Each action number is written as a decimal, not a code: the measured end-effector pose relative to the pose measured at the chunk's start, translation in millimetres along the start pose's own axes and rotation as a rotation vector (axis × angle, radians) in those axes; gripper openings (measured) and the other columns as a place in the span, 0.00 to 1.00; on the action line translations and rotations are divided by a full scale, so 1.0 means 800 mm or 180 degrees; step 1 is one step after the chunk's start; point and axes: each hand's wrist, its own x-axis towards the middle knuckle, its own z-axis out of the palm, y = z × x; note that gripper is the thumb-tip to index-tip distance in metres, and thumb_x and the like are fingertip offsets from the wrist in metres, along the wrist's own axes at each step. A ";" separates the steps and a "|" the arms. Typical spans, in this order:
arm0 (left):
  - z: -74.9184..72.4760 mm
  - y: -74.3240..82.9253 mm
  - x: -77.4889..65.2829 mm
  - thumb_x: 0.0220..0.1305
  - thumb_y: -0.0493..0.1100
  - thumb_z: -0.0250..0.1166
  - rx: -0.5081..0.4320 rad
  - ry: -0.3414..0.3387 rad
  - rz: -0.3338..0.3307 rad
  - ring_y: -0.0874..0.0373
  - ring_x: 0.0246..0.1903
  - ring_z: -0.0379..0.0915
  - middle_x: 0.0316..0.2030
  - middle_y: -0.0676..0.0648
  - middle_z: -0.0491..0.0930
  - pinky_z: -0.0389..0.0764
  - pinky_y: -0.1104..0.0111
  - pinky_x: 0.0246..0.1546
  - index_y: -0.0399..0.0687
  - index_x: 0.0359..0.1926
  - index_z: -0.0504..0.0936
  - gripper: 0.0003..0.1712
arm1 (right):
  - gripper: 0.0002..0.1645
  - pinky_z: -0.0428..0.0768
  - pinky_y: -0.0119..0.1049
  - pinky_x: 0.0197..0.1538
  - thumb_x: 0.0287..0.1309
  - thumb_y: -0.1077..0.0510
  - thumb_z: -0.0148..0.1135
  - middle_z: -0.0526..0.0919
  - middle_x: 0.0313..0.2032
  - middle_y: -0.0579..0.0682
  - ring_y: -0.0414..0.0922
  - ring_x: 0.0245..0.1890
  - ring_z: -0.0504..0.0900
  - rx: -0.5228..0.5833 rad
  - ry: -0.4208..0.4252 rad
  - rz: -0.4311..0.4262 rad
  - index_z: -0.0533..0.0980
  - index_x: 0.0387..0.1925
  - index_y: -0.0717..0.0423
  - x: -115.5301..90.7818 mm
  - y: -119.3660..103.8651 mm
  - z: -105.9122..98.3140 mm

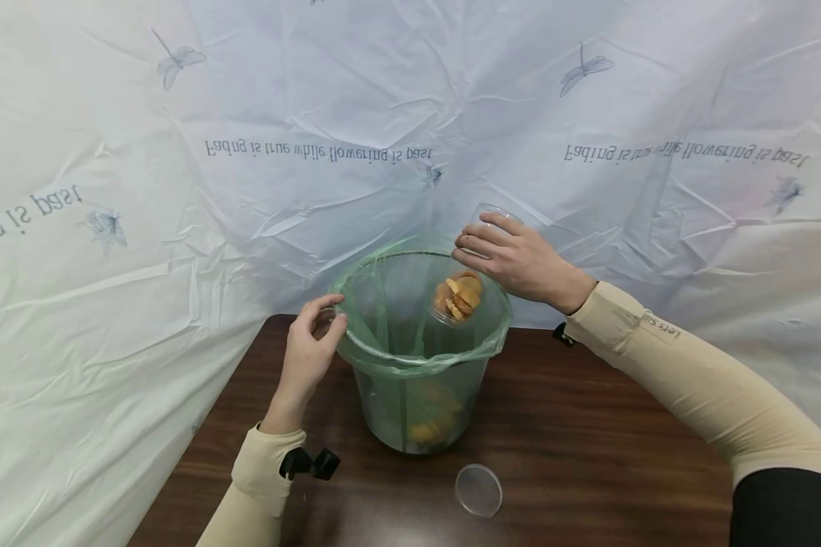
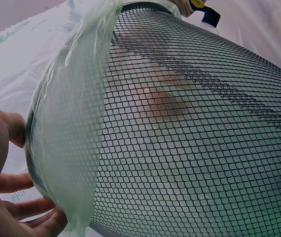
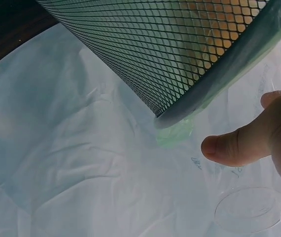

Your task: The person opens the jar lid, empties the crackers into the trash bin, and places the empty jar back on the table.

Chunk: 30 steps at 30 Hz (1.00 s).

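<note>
A mesh wastebasket (image 1: 420, 387) lined with a thin green plastic bag (image 1: 376, 304) stands upright. My left hand (image 1: 309, 346) holds its rim on the left side, thumb and fingertips against the bag-covered edge; the left wrist view shows this hand (image 2: 7, 182) close to the mesh. Over the opening, my right hand (image 1: 513, 258) grips a clear plastic jar (image 1: 496, 211), tilted mouth down. Orange-brown food pieces (image 1: 460, 295) sit towards the jar's lower end. Through the mesh, more yellowish pieces (image 1: 424, 431) show blurred at the bottom. The right wrist view shows the jar's round base (image 3: 251, 210).
A clear round lid (image 1: 479, 490) lies on the dark wooden table (image 1: 588, 425) in front of the wastebasket. White printed sheeting (image 1: 315, 91) hangs behind and to the left, close to the wastebasket's back.
</note>
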 end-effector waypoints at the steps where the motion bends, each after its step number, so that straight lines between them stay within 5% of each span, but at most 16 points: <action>1: 0.000 0.000 0.000 0.68 0.41 0.61 0.0007 0.0007 -0.0005 0.55 0.50 0.71 0.56 0.43 0.72 0.75 0.68 0.53 0.39 0.59 0.76 0.21 | 0.27 0.64 0.49 0.70 0.56 0.67 0.66 0.80 0.55 0.53 0.52 0.59 0.74 0.0007 -0.0003 0.0002 0.77 0.58 0.54 0.000 0.000 0.000; 15: 0.002 0.000 -0.002 0.68 0.40 0.61 0.0003 0.0008 -0.0041 0.55 0.50 0.71 0.55 0.42 0.72 0.74 0.75 0.50 0.39 0.59 0.76 0.21 | 0.25 0.65 0.49 0.69 0.56 0.69 0.66 0.81 0.53 0.53 0.52 0.58 0.74 0.0097 -0.0016 0.0002 0.77 0.56 0.54 0.000 -0.002 0.001; 30: 0.001 0.001 -0.002 0.68 0.40 0.61 0.0038 0.0034 -0.0018 0.55 0.50 0.71 0.55 0.43 0.72 0.74 0.70 0.53 0.39 0.59 0.76 0.21 | 0.23 0.65 0.49 0.69 0.58 0.70 0.63 0.80 0.53 0.53 0.52 0.58 0.74 0.0042 -0.0012 -0.0054 0.77 0.56 0.54 0.003 0.003 -0.002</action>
